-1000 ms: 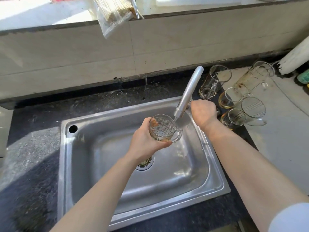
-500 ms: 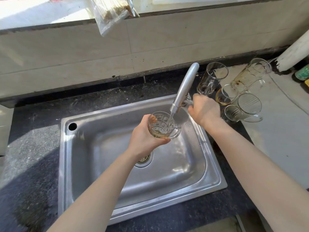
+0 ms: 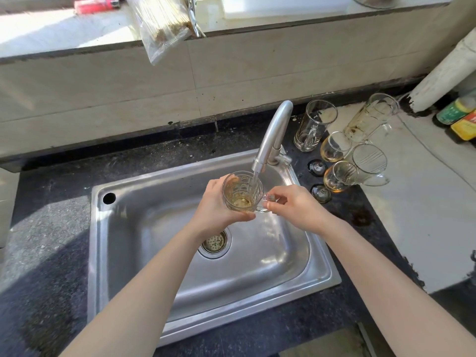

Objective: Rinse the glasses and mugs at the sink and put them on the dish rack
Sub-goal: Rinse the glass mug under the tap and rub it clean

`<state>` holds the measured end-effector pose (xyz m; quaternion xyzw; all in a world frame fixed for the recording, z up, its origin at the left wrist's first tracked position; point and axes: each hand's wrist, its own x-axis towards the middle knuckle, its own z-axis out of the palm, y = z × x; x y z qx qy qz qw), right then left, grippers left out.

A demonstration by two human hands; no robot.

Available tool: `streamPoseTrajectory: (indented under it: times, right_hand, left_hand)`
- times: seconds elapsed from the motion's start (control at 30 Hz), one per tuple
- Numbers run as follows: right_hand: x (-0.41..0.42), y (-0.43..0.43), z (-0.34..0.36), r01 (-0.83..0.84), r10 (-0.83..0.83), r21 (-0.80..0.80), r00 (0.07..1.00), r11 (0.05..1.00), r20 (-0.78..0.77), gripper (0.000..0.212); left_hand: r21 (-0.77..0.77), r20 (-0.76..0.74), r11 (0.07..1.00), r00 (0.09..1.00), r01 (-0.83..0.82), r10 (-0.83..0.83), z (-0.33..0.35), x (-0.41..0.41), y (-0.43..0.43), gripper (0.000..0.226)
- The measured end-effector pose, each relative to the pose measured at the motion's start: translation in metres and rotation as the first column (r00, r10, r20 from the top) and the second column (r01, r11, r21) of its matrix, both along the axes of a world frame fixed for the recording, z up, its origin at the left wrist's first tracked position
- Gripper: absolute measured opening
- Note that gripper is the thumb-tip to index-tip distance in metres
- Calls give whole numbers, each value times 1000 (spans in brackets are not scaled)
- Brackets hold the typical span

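A patterned glass mug [image 3: 242, 191] with brownish liquid at its bottom is held upright under the tap [image 3: 273, 135], and water runs into it. My left hand [image 3: 216, 210] wraps around the mug's body from the left. My right hand [image 3: 296, 207] pinches the mug's handle from the right. Both are above the steel sink [image 3: 144, 253]. Several dirty glasses and mugs stand on the counter right of the tap: a tall handled mug [image 3: 313, 124], a tilted tall glass [image 3: 368, 117], two stemmed glasses [image 3: 334, 176] and a clear tumbler [image 3: 369, 161]. No dish rack is in view.
The sink drain [image 3: 215, 242] lies below my left wrist. Dark stone counter [image 3: 43, 228] surrounds the sink. A pale board [image 3: 425, 202] covers the counter at right. Bottles [image 3: 461, 117] and a white pipe [image 3: 443, 73] stand at the far right. A plastic bag [image 3: 162, 24] hangs over the window ledge.
My right hand has left the tap handle and moved to the mug's handle. Water now runs into the mug. The view has shifted slightly.
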<state>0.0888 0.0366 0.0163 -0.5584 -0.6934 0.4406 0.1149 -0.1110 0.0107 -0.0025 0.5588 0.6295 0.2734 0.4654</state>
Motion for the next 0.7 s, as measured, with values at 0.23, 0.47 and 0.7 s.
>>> streamPoseTrajectory:
  times: [0.23, 0.47, 0.7]
  right_hand:
    - [-4, -12, -16, 10, -19, 106, 996, 994, 85, 27]
    - [0, -19, -28, 44, -64, 138, 987, 990, 146, 29]
    - [-1, -23, -35, 45, -70, 135, 980, 990, 187, 19]
  left_hand:
    - [-112, -85, 993, 996, 22, -32, 3, -10, -1, 88]
    - [-123, -17, 987, 995, -100, 98, 6, -23, -11, 58]
    - [-141, 16, 969, 978, -205, 209, 1, -20, -14, 35]
